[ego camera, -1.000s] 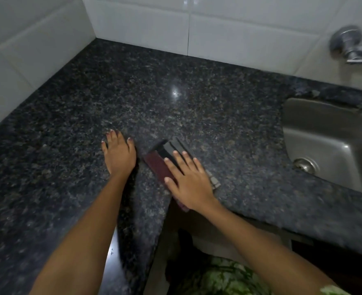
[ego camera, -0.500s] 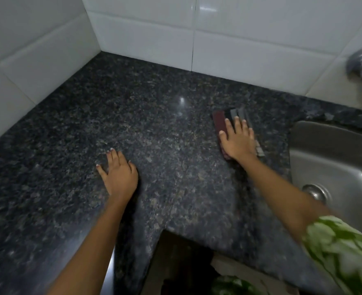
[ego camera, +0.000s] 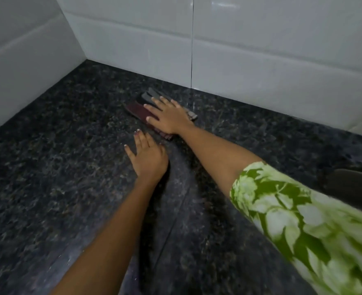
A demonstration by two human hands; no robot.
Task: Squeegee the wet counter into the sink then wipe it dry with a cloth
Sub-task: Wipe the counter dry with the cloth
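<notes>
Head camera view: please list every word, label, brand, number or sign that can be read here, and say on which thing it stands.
There is no readable text in this view.
The cloth under the right hand shows only dark red and grey stripes.
The sleeve has a green leaf print, no letters.
The wall tiles and the counter, where the left hand rests, are unmarked.

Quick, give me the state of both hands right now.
Left hand: open, flat on the dark speckled granite counter, holding nothing.
Right hand: open, pressed flat on the folded maroon-and-grey cloth.
</notes>
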